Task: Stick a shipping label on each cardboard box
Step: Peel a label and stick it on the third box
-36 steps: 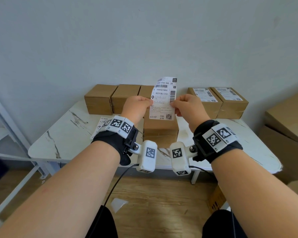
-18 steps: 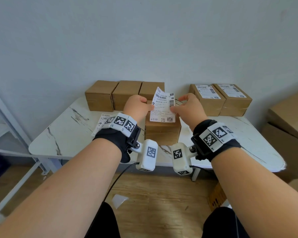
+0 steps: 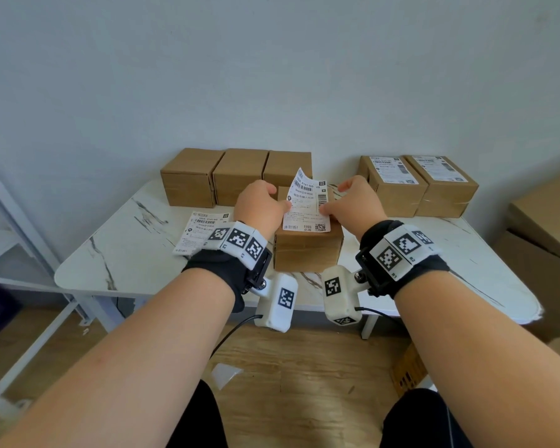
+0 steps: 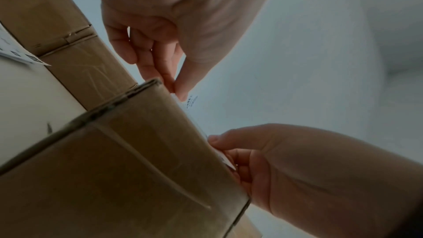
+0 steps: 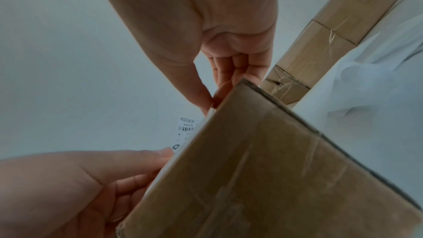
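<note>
A white printed shipping label (image 3: 307, 205) lies with its near end on top of a small brown cardboard box (image 3: 307, 250), while its far end curls up off the lid. The box stands near the middle of the front edge of the white marble-patterned table (image 3: 117, 253). The left hand (image 3: 262, 206) pinches the label's left edge between thumb and fingertips; the right hand (image 3: 353, 202) pinches the right edge in the same way, so the label spans the gap between the two hands, just over the box top. In the left wrist view the thumb and fingers (image 4: 169, 77) close on the paper right at the box's upper edge.

Along the table's back edge, three plain brown cardboard boxes (image 3: 236, 176) stand side by side toward the left, and two labelled brown cardboard boxes (image 3: 421, 185) toward the right. A loose stack of white labels (image 3: 201, 229) lies on the table left of the left hand.
</note>
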`<state>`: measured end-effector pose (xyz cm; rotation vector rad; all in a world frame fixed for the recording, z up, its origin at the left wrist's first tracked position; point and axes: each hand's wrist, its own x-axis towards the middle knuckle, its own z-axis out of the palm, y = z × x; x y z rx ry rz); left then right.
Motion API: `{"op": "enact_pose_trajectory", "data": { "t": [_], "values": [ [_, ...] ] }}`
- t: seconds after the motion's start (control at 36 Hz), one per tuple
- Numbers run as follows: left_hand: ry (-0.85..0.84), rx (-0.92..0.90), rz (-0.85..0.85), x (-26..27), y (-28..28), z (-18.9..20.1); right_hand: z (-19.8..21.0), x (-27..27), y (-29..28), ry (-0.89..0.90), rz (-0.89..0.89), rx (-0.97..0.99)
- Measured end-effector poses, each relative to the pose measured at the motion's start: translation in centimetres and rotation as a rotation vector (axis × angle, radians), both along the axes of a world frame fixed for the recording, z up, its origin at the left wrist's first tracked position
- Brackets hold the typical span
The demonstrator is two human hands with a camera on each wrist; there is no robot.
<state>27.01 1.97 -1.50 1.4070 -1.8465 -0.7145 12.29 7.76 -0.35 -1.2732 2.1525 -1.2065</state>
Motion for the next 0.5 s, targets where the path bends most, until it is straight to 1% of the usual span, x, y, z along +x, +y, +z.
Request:
{"op": "enact_pose_trajectory", "data": {
  "t": [0.5],
  "values": [
    [-0.074,-0.047,0.002,-0.25,-0.11,-0.39,0.01,0.31,0.02,0.089,-0.019,0.044]
  ]
}}
